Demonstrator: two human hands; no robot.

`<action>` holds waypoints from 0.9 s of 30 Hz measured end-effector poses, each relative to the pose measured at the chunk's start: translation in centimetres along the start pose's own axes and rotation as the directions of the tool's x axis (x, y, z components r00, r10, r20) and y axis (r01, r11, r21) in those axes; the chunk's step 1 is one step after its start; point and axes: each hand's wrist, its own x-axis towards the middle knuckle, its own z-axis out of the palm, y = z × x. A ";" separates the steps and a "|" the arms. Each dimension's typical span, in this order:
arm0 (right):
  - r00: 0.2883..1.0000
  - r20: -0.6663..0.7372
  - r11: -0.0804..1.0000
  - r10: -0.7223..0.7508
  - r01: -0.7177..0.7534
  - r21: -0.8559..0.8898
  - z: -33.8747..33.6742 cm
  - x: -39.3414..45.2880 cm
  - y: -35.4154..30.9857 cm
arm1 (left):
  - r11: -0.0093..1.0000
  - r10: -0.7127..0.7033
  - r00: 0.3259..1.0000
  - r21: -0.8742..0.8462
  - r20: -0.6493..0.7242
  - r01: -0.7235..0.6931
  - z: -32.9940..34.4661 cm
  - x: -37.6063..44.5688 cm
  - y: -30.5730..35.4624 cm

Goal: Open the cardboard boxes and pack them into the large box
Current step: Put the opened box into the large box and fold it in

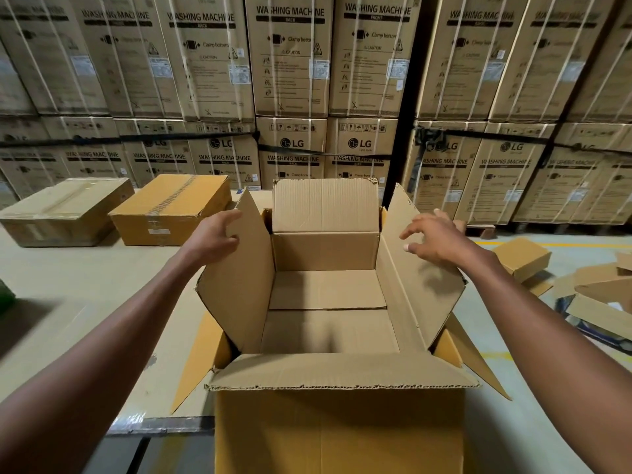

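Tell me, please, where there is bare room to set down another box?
Bare table lies left of the open large box, in front of the two taped boxes. The floor to the right is crowded with cardboard scraps.

Empty large box [328, 292], flaps up, left hand [215, 234] on one flap, right hand [434, 239] spread beside another.

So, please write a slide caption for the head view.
Both hands, left hand and right hand, spread the open large box's side flaps.

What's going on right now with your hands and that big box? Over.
Left hand on left flap, right hand open over right flap. Large box open, empty. Two taped boxes wait left. Nothing blocking.
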 end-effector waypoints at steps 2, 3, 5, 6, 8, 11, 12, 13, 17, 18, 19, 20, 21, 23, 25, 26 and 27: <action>1.000 -0.030 0.999 -0.008 0.009 0.035 -0.4 -0.9 -0.7 | 1.000 0.015 1.000 0.008 -0.007 -0.014 -0.1 -0.5 0.4; 0.999 -0.040 0.998 -0.014 0.016 0.065 -0.5 -1.3 -1.0 | 1.000 0.024 1.000 0.008 -0.011 -0.024 -0.1 -0.8 0.6; 0.998 -0.053 0.989 -0.032 0.039 0.139 -0.7 -2.2 -1.9 | 0.999 0.054 0.998 0.004 -0.039 -0.053 0.0 -1.6 0.9; 0.997 -0.066 0.983 -0.048 0.059 0.173 -0.8 -2.7 -2.5 | 0.997 0.075 0.995 -0.001 -0.062 -0.075 0.1 -2.1 1.0; 0.991 -0.100 0.958 -0.088 0.111 0.263 -0.9 -3.8 -3.6 | 0.993 0.113 0.988 -0.023 -0.105 -0.116 0.3 -3.2 1.2; 0.986 -0.104 0.849 -0.129 0.164 0.502 -0.7 -6.1 -5.4 | 0.984 0.134 0.982 -0.101 -0.136 -0.149 0.8 -5.2 1.4; 0.985 -0.092 0.805 -0.147 0.174 0.567 -0.5 -6.9 -6.1 | 0.978 0.134 0.978 -0.140 -0.157 -0.157 0.9 -6.0 1.5; 0.982 -0.087 0.768 -0.169 0.187 0.613 -0.2 -7.6 -6.8 | 0.970 0.126 0.974 -0.181 -0.189 -0.161 0.9 -6.9 1.6; 0.955 -0.107 0.656 -0.276 0.269 0.705 0.6 -9.7 -10.6 | 0.944 0.039 0.943 -0.297 -0.331 -0.144 0.6 -11.2 1.9; 0.946 -0.116 0.622 -0.301 0.288 0.728 0.8 -10.2 -11.7 | 0.938 0.015 0.935 -0.318 -0.355 -0.136 0.5 -12.4 1.7; 0.936 -0.127 0.575 -0.327 0.304 0.760 0.9 -10.7 -12.9 | 0.932 -0.010 0.927 -0.340 -0.375 -0.128 0.5 -13.5 1.4; 0.926 -0.133 0.519 -0.352 0.312 0.796 1.2 -11.2 -14.2 | 0.926 -0.037 0.919 -0.359 -0.392 -0.116 0.4 -14.6 1.0; 0.917 -0.133 0.460 -0.376 0.309 0.832 1.6 -11.8 -15.5 | 0.923 -0.070 0.911 -0.374 -0.407 -0.096 0.3 -15.7 0.5; 0.901 -0.113 0.373 -0.418 0.283 0.883 2.6 -12.8 -18.3 | 0.911 -0.145 0.893 -0.409 -0.427 -0.047 0.0 -17.9 -0.8; 0.877 -0.085 0.316 -0.473 0.259 0.913 4.1 -14.1 -21.3 | 0.882 -0.210 0.885 -0.471 -0.415 -0.012 -0.3 -20.2 -2.5; 0.864 -0.074 0.300 -0.498 0.252 0.920 4.9 -14.6 -22.8 | 0.860 -0.237 0.886 -0.510 -0.398 0.001 -0.5 -21.2 -3.4; 0.852 -0.062 0.288 -0.520 0.244 0.926 5.6 -15.2 -24.2 | 0.836 -0.267 0.885 -0.548 -0.381 0.016 -0.6 -22.2 -4.5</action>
